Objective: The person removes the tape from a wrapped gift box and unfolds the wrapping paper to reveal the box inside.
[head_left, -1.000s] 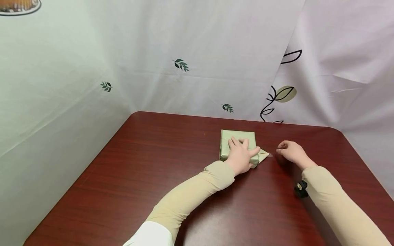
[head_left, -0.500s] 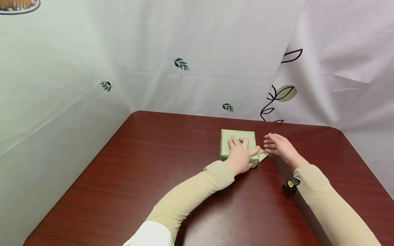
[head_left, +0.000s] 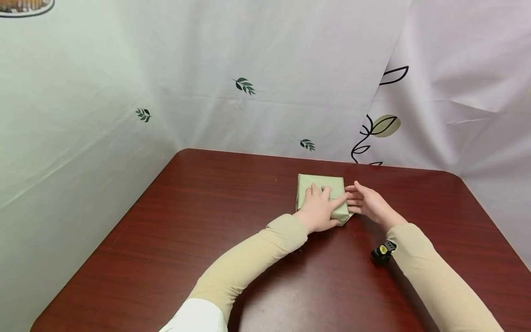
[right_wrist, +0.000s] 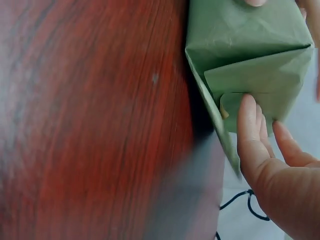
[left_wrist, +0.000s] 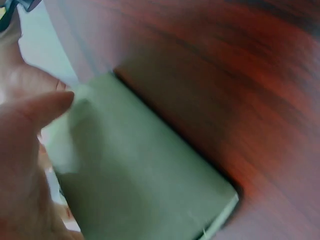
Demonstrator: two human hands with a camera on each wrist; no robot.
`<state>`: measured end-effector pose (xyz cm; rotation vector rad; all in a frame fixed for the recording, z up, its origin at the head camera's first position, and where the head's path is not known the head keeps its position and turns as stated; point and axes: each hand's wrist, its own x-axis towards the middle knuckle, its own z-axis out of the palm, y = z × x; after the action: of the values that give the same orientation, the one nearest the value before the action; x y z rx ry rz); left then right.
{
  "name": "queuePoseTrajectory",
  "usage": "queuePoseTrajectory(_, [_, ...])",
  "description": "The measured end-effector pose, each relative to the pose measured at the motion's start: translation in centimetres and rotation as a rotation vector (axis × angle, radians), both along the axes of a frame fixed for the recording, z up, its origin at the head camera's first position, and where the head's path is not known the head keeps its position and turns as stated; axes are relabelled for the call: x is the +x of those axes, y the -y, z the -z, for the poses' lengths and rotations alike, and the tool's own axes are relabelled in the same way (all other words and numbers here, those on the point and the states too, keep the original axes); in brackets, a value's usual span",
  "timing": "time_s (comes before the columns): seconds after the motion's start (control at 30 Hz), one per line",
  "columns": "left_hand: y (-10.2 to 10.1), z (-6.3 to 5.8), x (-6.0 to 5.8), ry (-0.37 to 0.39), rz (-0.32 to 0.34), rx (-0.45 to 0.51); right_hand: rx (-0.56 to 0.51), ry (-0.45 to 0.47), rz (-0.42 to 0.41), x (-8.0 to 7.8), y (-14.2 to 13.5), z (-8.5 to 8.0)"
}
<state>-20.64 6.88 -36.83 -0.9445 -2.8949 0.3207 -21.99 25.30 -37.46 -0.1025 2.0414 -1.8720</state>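
A small box wrapped in pale green paper [head_left: 321, 180] lies on the table. My left hand [head_left: 317, 210] rests on its top with the fingers spread; in the left wrist view the thumb side of that hand [left_wrist: 25, 150] lies along the box. At the right end, my right hand [head_left: 371, 205] touches the folded paper with nearly straight fingers. The right wrist view has those fingertips against the folded end panel [right_wrist: 265, 75]. Below them, a pointed paper flap [right_wrist: 220, 127] sticks out from the box's lower edge. The flap's tip is partly hidden in the head view.
The dark red wooden table [head_left: 199, 207] has rounded far corners. Pale cloth with leaf prints [head_left: 265, 115] hangs behind it and along the left side. A small black device [head_left: 380, 253] sits at the right wrist.
My right hand has moved left from beside the flap's tip to the box end, its fingers straightening from a pinch. The left hand has shifted slightly left on the box.
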Motion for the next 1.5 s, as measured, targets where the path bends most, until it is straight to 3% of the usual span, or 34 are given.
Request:
queuePoseTrajectory(0.2, [2.3,-0.8,-1.5,0.092,0.130,0.138,0.102,-0.024,0.008,0.1,0.5,-0.2])
queuePoseTrajectory(0.5, [5.6,-0.9,-3.6,0.184,0.304,0.253,0.243,-0.051,0.041,-0.1,1.6,-0.4])
queuePoseTrajectory(0.8, [8.3,-1.1,-4.5,0.230,0.418,0.256,0.300,-0.037,0.045,-0.8,2.8,-0.7])
queuePoseTrajectory(0.93, [9.0,-1.3,-4.5,0.229,0.465,0.252,0.317,-0.023,0.042,-1.3,2.8,-0.8])
queuePoseTrajectory(1.07, [9.1,-1.2,-4.2,0.192,0.470,0.224,0.369,-0.040,0.014,-1.9,2.6,-0.9])
queuePoseTrajectory(1.3, [8.5,-1.0,-3.0,0.133,0.461,0.229,0.592,-0.209,-0.081,-3.0,2.6,-1.5])
queuePoseTrajectory(1.5, [7.8,-0.5,-1.9,0.032,0.456,0.227,0.684,-0.284,-0.142,-3.7,3.1,-2.0])
